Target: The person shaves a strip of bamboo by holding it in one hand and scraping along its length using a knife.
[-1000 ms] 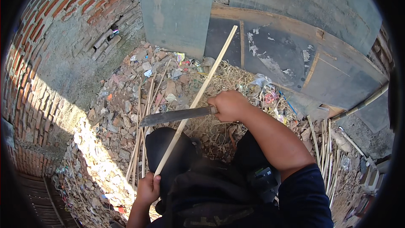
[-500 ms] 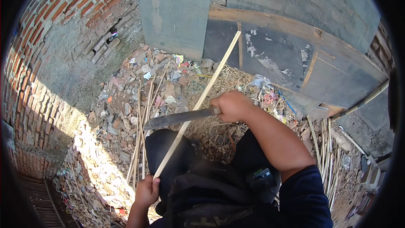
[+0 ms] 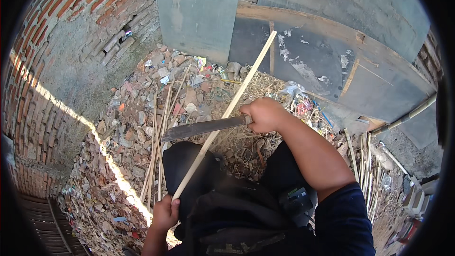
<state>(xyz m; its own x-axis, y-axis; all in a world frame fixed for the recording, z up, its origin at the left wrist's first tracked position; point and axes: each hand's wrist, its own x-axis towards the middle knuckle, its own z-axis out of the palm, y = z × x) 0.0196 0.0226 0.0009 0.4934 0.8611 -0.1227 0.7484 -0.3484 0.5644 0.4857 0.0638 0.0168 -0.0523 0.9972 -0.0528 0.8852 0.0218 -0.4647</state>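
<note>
Nearest, at the lower left, one end of the pale strip (image 3: 234, 99) is gripped in the closed left hand (image 3: 165, 212), the thumb laid against it. From that grip its long axis is slanted forward and to the right, over the left knee (image 3: 182, 161), and the far end is left unsupported by either hand. A little short of halfway along, the strip is crossed by the knife (image 3: 205, 128), whose handle is wrapped in the closed right hand (image 3: 265, 114). The blade is pointed leftward and slightly back toward the body, so the two long axes are set steeply across each other. The crossing is found just to the left of the right hand, which is clearly the nearer one to it; the left hand is placed farther back, at the butt end. Whether the strip is touched by the knife or only overlapped in view cannot be told. Beyond the left knee, thin sticks (image 3: 152, 170) are laid on the rubble (image 3: 137, 132). Farther off, the ground is closed in by a grey panel (image 3: 196, 19) and a brick wall (image 3: 47, 66)
</note>
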